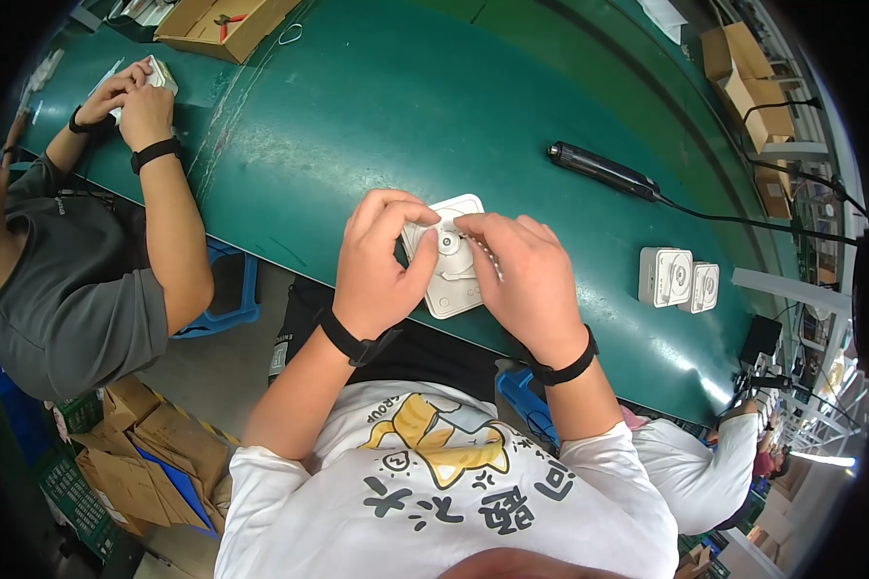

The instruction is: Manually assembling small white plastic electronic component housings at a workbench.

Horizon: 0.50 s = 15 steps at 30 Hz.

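A white plastic housing (451,298) with rounded corners lies flat on the green table in front of me. Raised at its middle is a round white part with a small dark centre (447,242). My left hand (381,253) curls over the housing's left side, thumb and index finger closed around the left of the round part. From the other side, my right hand (523,265) is closed, its index fingertip at the round part's upper right. A dotted pale strip (488,255) shows between its fingers; what it belongs to is hidden.
A black electric screwdriver (603,170) lies beyond my right hand, its cable running right. Two white devices (665,277) stand at the right. Back left, a cardboard tray (218,29) holds red-handled pliers (224,26). A co-worker's hands (143,108) work at the left.
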### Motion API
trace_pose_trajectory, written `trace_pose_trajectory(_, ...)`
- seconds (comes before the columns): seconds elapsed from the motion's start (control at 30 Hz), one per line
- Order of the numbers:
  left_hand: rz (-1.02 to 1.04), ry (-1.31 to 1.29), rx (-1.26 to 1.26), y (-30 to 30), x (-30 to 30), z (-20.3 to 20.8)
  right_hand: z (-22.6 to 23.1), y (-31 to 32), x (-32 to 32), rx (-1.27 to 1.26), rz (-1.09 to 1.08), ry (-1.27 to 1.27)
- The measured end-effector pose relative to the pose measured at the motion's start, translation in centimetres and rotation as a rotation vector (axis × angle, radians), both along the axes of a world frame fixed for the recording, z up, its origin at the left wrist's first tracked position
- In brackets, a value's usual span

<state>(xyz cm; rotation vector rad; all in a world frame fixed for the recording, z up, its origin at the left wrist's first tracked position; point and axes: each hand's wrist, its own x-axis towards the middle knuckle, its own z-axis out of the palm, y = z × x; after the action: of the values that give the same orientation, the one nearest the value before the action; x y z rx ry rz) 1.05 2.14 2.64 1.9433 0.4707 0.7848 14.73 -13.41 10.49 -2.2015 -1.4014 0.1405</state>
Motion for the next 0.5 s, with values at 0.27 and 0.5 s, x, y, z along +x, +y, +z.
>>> trace_pose_trajectory(0.27,-0.078,0.052,0.111,0.1,0.5,0.7,0.0,0.1,0.7,0.035,0.068,0.032)
trace_pose_trajectory(0.5,-0.002,0.039,0.089,-0.8,0.4,-1.1,-2.2,-0.3,0.8,0.223,0.019,0.174)
